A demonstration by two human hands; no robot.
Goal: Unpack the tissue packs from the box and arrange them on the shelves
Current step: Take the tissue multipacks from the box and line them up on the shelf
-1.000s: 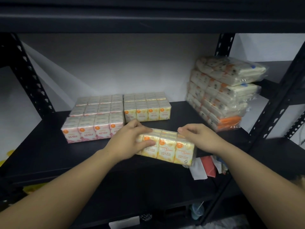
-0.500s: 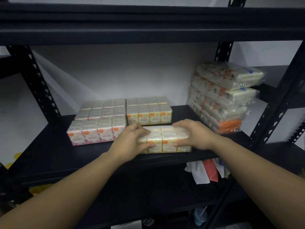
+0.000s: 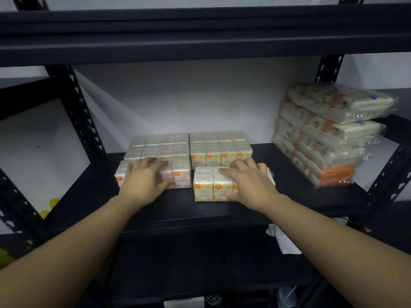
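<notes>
A yellow tissue pack (image 3: pixel 206 185) lies on the black shelf (image 3: pixel 222 210), just in front of another yellow pack (image 3: pixel 220 150). My right hand (image 3: pixel 249 183) rests flat on top of the front yellow pack, fingers spread. My left hand (image 3: pixel 144 178) lies flat on the pink tissue pack (image 3: pixel 180 174) at the front of the pink rows (image 3: pixel 155 145), fingers apart. The box is out of sight.
A tall stack of wrapped tissue bundles (image 3: pixel 327 132) stands at the shelf's right end. Black perforated uprights (image 3: pixel 75 107) frame the bay, with a shelf board (image 3: pixel 200 38) above. White and coloured scraps (image 3: pixel 282 238) lie on the lower level.
The yellow pack was set down on the shelf in front of the yellow row. My left hand let go and moved left onto the pink pack; my right hand flattened on top.
</notes>
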